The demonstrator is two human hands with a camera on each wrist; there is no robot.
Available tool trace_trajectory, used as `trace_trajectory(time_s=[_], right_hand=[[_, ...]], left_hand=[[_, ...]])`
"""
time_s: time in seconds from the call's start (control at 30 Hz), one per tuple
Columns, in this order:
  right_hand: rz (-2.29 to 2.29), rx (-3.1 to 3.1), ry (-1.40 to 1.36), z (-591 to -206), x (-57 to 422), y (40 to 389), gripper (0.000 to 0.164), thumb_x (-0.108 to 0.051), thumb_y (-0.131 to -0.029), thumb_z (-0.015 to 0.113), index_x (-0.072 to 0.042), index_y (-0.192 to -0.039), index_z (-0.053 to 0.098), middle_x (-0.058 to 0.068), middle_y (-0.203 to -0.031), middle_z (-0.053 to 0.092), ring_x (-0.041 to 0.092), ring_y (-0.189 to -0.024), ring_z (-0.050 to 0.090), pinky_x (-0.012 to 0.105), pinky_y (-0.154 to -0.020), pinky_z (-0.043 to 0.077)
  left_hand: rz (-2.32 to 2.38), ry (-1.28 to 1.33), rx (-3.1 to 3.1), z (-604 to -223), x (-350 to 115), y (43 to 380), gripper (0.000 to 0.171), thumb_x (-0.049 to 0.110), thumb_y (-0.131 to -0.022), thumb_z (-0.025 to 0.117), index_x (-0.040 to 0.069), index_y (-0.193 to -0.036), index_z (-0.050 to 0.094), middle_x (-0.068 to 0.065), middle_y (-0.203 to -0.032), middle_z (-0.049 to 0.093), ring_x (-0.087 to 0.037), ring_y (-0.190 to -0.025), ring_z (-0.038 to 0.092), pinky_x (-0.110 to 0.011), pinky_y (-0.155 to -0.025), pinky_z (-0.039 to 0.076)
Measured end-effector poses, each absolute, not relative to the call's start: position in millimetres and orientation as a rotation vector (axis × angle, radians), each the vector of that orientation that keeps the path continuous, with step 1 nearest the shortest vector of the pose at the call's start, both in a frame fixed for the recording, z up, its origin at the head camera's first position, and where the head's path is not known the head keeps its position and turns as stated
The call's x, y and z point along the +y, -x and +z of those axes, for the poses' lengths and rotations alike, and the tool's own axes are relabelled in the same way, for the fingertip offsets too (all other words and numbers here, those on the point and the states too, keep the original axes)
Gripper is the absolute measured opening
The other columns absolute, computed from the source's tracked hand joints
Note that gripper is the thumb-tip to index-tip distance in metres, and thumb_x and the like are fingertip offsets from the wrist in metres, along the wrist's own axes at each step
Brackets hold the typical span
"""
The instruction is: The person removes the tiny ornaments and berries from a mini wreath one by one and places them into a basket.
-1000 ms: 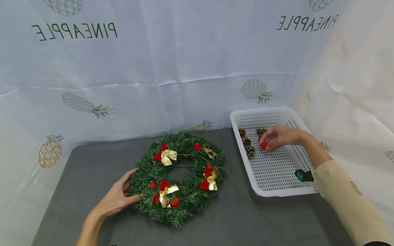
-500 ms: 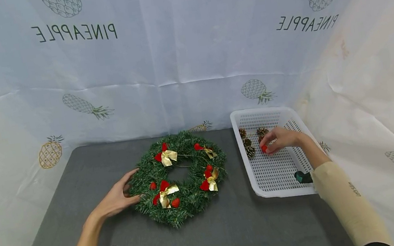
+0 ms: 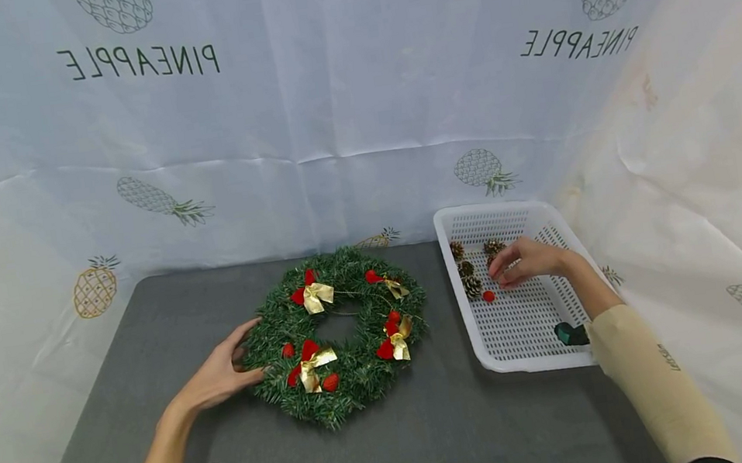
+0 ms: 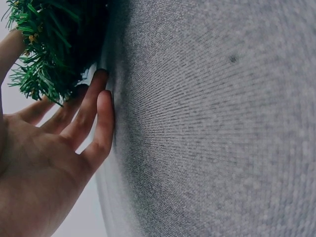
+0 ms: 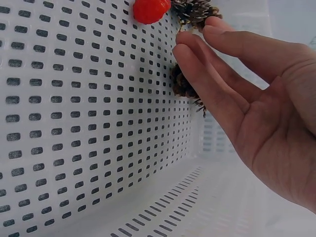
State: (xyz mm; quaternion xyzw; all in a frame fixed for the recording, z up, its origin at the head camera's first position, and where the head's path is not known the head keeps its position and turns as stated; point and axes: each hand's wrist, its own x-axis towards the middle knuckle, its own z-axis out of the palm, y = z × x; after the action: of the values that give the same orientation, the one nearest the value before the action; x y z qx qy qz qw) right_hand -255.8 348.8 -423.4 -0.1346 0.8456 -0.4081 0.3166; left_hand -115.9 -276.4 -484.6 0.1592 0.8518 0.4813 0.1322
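Observation:
The green wreath (image 3: 362, 377), trimmed with gold bows and red pieces, lies flat on the table. My left hand (image 3: 220, 369) holds its left edge; in the left wrist view the fingers (image 4: 89, 113) reach beneath the greenery, their tips partly hidden. Inside the white basket, my right hand (image 3: 525, 258) hovers with loosely bent fingers and nothing between them. A small red berry-like ball (image 3: 488, 296) sits on the basket floor just left of those fingertips. Brown pine cones (image 5: 183, 81) lie close by, some partly covered by the right hand.
The white perforated basket (image 3: 481, 350) stands at the right of the dark grey table (image 3: 441, 441), its raised rim around the right hand. A white curtain (image 3: 362, 107) printed with pineapples rises behind and along the sides.
The right fingers have let go of the red ball, which now lies slightly nearer and to the left on the basket floor. My left hand and the wreath have stayed put.

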Motion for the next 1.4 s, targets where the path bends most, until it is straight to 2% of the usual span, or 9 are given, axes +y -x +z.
trace_trajectory(time_s=[0.23,0.37,0.5,0.63,0.77,0.83,0.9,1.13,1.4], right_hand=[[-1.073,2.244,0.408,-418.0,347.8,255.2,0.032,0.0,-0.099,0.074,0.014,-0.127,0.069,0.032,-0.122,0.072,0.02,-0.102,0.078,0.043,-0.096,0.065],[-1.04,2.297,0.472,-413.2,344.9,254.5,0.031,-0.003,-0.098,0.077,0.012,-0.125,0.071,0.028,-0.117,0.075,0.016,-0.097,0.077,0.041,-0.093,0.066],[-1.052,2.321,0.484,-406.6,343.3,254.5,0.032,-0.004,-0.098,0.077,0.011,-0.126,0.072,0.031,-0.119,0.075,0.018,-0.098,0.079,0.036,-0.092,0.065],[-1.068,2.33,0.484,-401.7,341.0,255.4,0.034,-0.004,-0.098,0.077,0.013,-0.127,0.071,0.033,-0.121,0.074,0.018,-0.099,0.08,0.034,-0.092,0.065],[-1.073,2.341,0.493,-395.5,335.8,254.5,0.035,-0.007,-0.099,0.077,0.012,-0.128,0.07,0.032,-0.123,0.074,0.026,-0.103,0.081,0.04,-0.095,0.065],[-1.088,2.339,0.488,-390.8,333.1,253.7,0.036,-0.007,-0.1,0.076,0.012,-0.13,0.07,0.034,-0.126,0.073,0.034,-0.107,0.081,0.046,-0.097,0.065],[-1.083,2.351,0.499,-385.8,330.1,252.9,0.037,-0.009,-0.1,0.077,0.012,-0.131,0.07,0.034,-0.128,0.073,0.037,-0.108,0.081,0.047,-0.098,0.064],[-1.02,2.431,0.609,-372.2,317.0,250.2,0.029,-0.013,-0.1,0.079,0.002,-0.124,0.077,0.027,-0.123,0.077,0.023,-0.095,0.079,0.035,-0.086,0.063],[-1.055,2.412,0.698,-355.5,296.9,244.8,0.023,-0.008,-0.101,0.076,0.0,-0.123,0.077,0.032,-0.126,0.075,0.013,-0.097,0.081,0.028,-0.082,0.061]], left_hand=[[1.391,-0.456,2.476,-483.4,-276.6,114.9,0.091,0.013,-0.098,0.075,-0.004,-0.17,0.022,-0.043,-0.173,0.015,-0.071,-0.147,0.038,-0.03,-0.083,0.053],[1.393,-0.45,2.472,-483.4,-276.1,114.8,0.091,0.013,-0.098,0.075,-0.004,-0.17,0.022,-0.043,-0.173,0.016,-0.067,-0.139,0.052,-0.03,-0.079,0.051],[1.419,-0.449,2.445,-484.1,-276.5,115.2,0.091,0.011,-0.098,0.074,-0.002,-0.171,0.021,-0.042,-0.174,0.016,-0.03,-0.099,0.071,-0.03,-0.071,0.047],[1.446,-0.449,2.418,-484.9,-276.9,115.6,0.092,0.01,-0.098,0.074,-0.001,-0.172,0.02,-0.04,-0.174,0.016,-0.009,-0.069,0.049,-0.031,-0.065,0.044],[1.416,-0.453,2.452,-484.6,-276.4,115.4,0.091,0.011,-0.098,0.074,-0.002,-0.171,0.021,-0.041,-0.174,0.016,-0.038,-0.103,0.071,-0.03,-0.071,0.047],[1.402,-0.453,2.469,-484.2,-276.0,115.2,0.091,0.012,-0.098,0.075,-0.003,-0.17,0.022,-0.042,-0.174,0.015,-0.061,-0.13,0.061,-0.03,-0.076,0.051],[1.389,-0.461,2.482,-483.9,-275.8,115.5,0.09,0.013,-0.098,0.075,-0.004,-0.17,0.022,-0.043,-0.173,0.015,-0.07,-0.145,0.043,-0.032,-0.082,0.054],[1.389,-0.449,2.48,-483.7,-275.2,115.2,0.091,0.013,-0.098,0.075,-0.003,-0.17,0.022,-0.042,-0.174,0.015,-0.071,-0.147,0.038,-0.037,-0.088,0.057],[1.409,-0.477,2.465,-482.0,-273.8,114.9,0.091,0.011,-0.099,0.075,-0.003,-0.17,0.021,-0.043,-0.173,0.017,-0.065,-0.138,0.054,-0.029,-0.078,0.051]])
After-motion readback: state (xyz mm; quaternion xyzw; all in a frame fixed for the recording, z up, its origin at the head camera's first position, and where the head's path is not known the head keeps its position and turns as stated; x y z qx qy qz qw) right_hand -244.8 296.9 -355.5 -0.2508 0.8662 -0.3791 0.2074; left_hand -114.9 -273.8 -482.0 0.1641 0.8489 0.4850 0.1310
